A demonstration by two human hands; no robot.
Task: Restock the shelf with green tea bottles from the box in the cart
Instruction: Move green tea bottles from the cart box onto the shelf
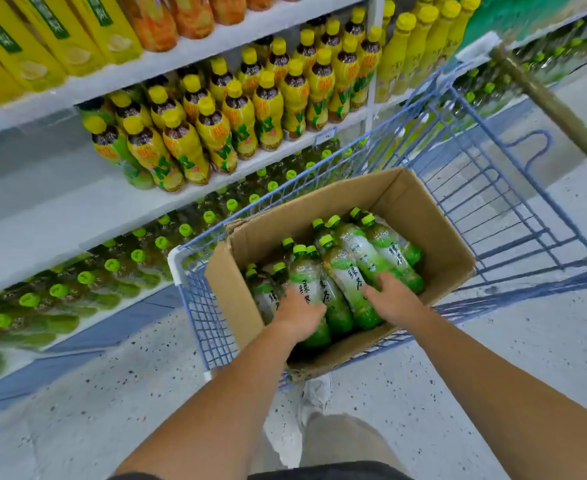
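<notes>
Both hands are down in the box. The left hand [297,315] has its grip curled over the lower body of one green tea bottle [307,285]; the right hand [394,299] rests fingers-down on the base of another bottle [394,258], wrapped but perhaps not yet clamped. The bottles lie on their sides, caps toward 11 o'clock, packed touching one another in the cardboard box [434,244], which sits in the blue wire cart [486,188]. Judged from their look, they are full, moderately heavy, stiff-walled plastic with a slick film sleeve; the waist or the shoulder below the cap offers the surest hold. Labels carry dark brush-style Chinese characters, seemingly "green tea"; no brand name is legible. At 9 o'clock of the box, the bottom shelf [88,320] holds rows of green-capped bottles; yellow-capped bottles [216,133] above show a green "V".
</notes>
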